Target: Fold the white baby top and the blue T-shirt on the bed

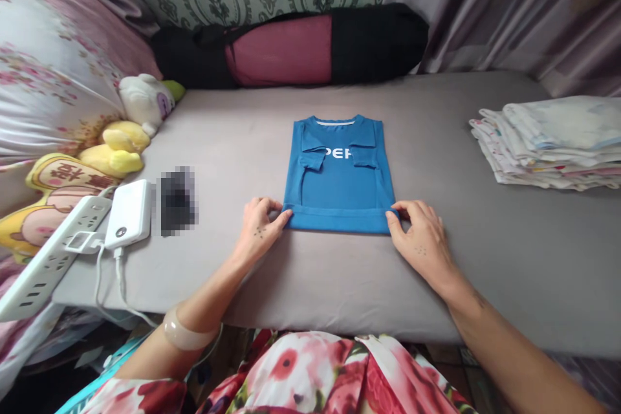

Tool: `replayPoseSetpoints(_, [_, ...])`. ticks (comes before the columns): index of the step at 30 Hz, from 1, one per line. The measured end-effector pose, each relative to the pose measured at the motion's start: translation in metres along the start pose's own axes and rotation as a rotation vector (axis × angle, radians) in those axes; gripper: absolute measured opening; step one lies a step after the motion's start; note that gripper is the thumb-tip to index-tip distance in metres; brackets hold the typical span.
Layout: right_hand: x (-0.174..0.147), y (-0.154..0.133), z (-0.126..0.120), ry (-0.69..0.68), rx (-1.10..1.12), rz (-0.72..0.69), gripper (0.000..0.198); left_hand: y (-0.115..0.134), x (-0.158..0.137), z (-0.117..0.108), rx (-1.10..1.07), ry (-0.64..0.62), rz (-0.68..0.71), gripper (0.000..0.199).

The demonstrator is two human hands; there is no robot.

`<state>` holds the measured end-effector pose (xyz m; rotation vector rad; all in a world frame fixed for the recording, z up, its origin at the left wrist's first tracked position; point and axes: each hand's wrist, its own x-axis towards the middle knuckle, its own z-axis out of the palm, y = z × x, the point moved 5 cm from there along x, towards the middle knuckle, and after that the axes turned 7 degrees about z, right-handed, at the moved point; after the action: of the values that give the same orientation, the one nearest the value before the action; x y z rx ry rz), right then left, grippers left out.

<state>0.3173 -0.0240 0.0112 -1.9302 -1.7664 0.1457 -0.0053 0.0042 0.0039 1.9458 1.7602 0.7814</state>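
A blue T-shirt lies on the grey bed sheet, its sides and sleeves folded inward over part of the white lettering. Its collar points away from me, and the hem is turned up in a narrow band along the near edge. At the left end of that band, my left hand pinches the cloth between thumb and fingers. My right hand pinches the opposite end the same way. Both hands rest low, close to the sheet.
Folded cloths are stacked at the right. A long black and maroon bag lies along the back. On the left are plush toys, a white power bank with cables, a power strip and a blurred-out dark object.
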Motion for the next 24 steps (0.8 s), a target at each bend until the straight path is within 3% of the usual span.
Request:
replayPoseSetpoints(3, [0.0, -0.002, -0.002, 0.013, 0.073, 0.011, 0.013, 0.009, 0.0, -0.003, -0.102, -0.022, -0.004, 0.023])
replayPoseSetpoints(9, [-0.001, 0.0, -0.002, 0.046, 0.191, 0.052, 0.023, 0.01, -0.003, 0.008, -0.536, -0.126, -0.06, 0.031])
replayPoseSetpoints(13, [-0.001, -0.001, -0.002, 0.055, 0.037, 0.021, 0.025, 0.003, -0.003, 0.004, -0.229, -0.034, 0.054, 0.03])
replayPoseSetpoints(17, [-0.005, -0.02, -0.008, 0.066, -0.045, -0.19, 0.034, 0.026, -0.008, -0.003, 0.071, 0.008, 0.348, 0.029])
replayPoseSetpoints(21, [-0.019, -0.046, 0.001, -0.17, -0.086, -0.517, 0.044, 0.054, -0.019, 0.008, 0.158, -0.213, 0.681, 0.034])
replayPoseSetpoints(24, [-0.028, -0.053, 0.009, -0.337, -0.127, -0.598, 0.046, 0.058, -0.024, 0.021, 0.196, -0.412, 0.76, 0.043])
